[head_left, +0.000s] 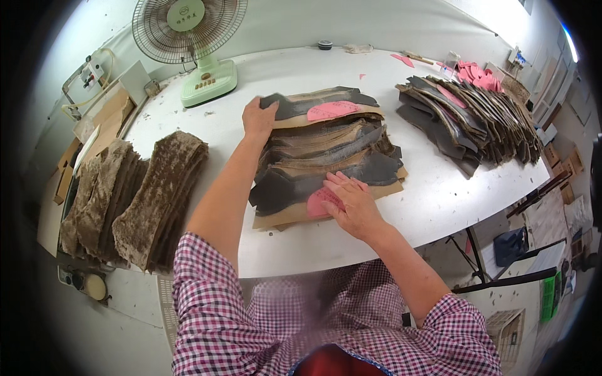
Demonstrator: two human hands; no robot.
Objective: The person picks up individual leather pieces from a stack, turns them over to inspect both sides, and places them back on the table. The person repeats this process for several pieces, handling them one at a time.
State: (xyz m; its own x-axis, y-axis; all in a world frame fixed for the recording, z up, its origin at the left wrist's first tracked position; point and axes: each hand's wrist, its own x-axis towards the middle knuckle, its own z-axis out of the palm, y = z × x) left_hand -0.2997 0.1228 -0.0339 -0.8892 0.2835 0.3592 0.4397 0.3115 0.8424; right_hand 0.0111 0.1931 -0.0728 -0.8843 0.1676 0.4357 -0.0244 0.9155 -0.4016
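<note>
In front of me on the table is a stack of cut pieces [326, 147], dark grey on one face, with tan layers and furry brown edges between them. My left hand [259, 119] is closed round the left end of the far dark piece [291, 108], thumb on top. A rounded pink slip [335, 111] lies on that piece. My right hand [354, 207] rests with fingers stretched out over a second pink slip [318, 203] on the near dark piece [276, 188]. The right fingers partly hide that slip.
Piles of brown furry pieces [160, 194] stand to the left. At the right is a large fanned pile of dark pieces [470, 125], with pink slips [480, 76] behind it. A green fan [210, 81] stands at the back left of the white table [288, 247].
</note>
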